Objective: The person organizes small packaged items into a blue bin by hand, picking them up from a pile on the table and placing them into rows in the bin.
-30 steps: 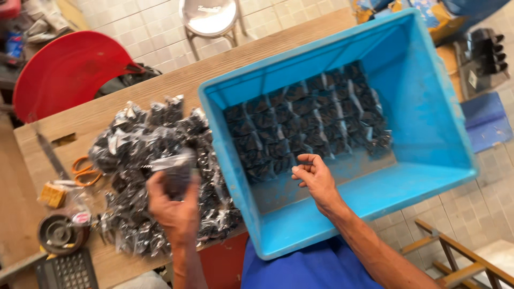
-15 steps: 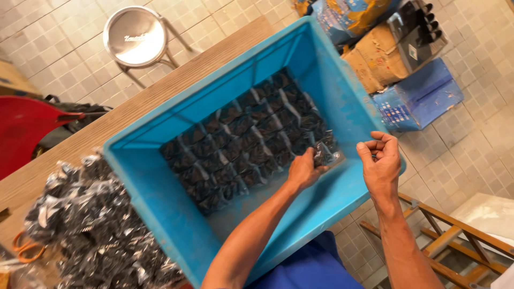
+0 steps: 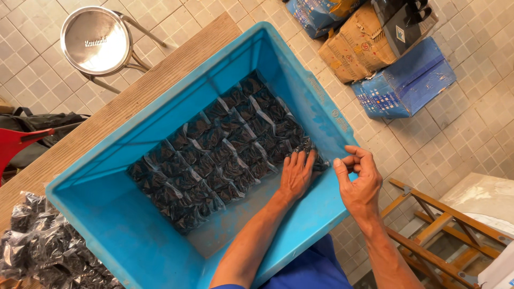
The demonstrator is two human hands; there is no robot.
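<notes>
A large blue plastic crate lies on a wooden table. Its floor is lined with neat rows of small clear packets of black parts. My left hand reaches into the crate and lies flat, palm down, on the packet at the near right end of the rows. My right hand hovers just outside the crate's right rim, its fingers curled with nothing in them. A loose heap of the same packets lies on the table at the lower left.
A round metal stool stands on the tiled floor beyond the table. A blue carton and a brown wrapped bundle lie on the floor at the upper right. A wooden frame sits at the lower right, a red object at the left edge.
My left hand carried a packet from the heap into the crate and now lies flat on it. My right hand left the crate for its right rim. The view swung right.
</notes>
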